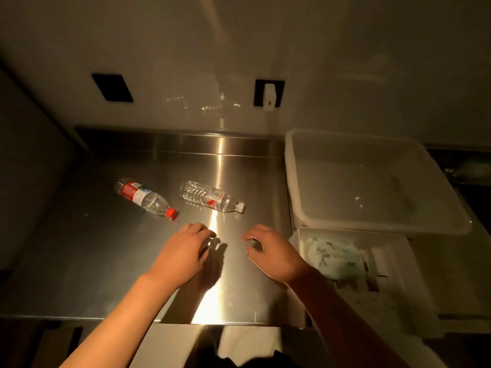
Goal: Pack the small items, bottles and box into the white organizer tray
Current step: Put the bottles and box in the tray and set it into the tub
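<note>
Two plastic water bottles lie on their sides on the steel table point(106, 261): one with a red label and red cap point(144, 198) at the left, and a clear one with a white cap point(212, 200) in the middle. My left hand point(183, 252) rests just in front of them, its fingers curled down over a small clear shiny item point(208, 245). My right hand point(272, 252) hovers beside it with fingers bent and apart, and nothing shows in it. At the right stands the white organizer tray point(398, 243), holding a green patterned tissue pack point(333, 254) and a small white piece point(378, 258).
A large translucent white tub point(300, 187) sits at the back right, touching the tray's far side. The wall behind carries a black plate point(111, 87) and a socket with a white plug point(269, 96). The light is dim. The table's front edge lies near my body.
</note>
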Demonstrator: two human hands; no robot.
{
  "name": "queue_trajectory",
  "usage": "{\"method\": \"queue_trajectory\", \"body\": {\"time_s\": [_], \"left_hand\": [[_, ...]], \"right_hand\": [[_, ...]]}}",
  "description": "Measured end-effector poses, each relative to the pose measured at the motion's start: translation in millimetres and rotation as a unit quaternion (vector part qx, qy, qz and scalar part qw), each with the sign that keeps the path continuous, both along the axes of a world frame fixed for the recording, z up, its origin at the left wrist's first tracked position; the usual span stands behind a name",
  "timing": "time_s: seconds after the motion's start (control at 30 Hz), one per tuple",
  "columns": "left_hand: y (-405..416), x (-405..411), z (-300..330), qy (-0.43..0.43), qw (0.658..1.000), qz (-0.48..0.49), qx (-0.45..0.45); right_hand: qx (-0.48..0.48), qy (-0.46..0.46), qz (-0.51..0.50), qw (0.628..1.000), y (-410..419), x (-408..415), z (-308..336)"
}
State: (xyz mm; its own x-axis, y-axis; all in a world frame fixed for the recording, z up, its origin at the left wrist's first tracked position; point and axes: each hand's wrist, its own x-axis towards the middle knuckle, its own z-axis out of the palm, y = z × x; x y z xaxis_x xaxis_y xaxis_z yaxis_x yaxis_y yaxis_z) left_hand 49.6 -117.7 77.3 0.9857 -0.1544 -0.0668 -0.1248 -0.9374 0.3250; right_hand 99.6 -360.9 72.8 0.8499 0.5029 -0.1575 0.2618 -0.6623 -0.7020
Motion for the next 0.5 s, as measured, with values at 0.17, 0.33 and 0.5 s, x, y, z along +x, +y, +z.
{"method": "queue_trajectory", "body": {"time_s": [0.17,0.33,0.5], "left_hand": [[74.0,5.2,-19.3,0.024,0.999,0.029,0.033],[123.7,19.4,-29.1,0.032,0.996,0.044,0.064],[161.8,44.9,-37.8,0.036,0.993,0.063,0.095]], "right_hand": [[-0.043,0.035,-0.004,0.998,55.3,20.2,-27.2],[-0.079,-0.001,-0.031,0.996,98.6,51.1,-44.9],[-0.108,-0.057,-0.050,0.991,133.6,82.8,-51.2]]}}
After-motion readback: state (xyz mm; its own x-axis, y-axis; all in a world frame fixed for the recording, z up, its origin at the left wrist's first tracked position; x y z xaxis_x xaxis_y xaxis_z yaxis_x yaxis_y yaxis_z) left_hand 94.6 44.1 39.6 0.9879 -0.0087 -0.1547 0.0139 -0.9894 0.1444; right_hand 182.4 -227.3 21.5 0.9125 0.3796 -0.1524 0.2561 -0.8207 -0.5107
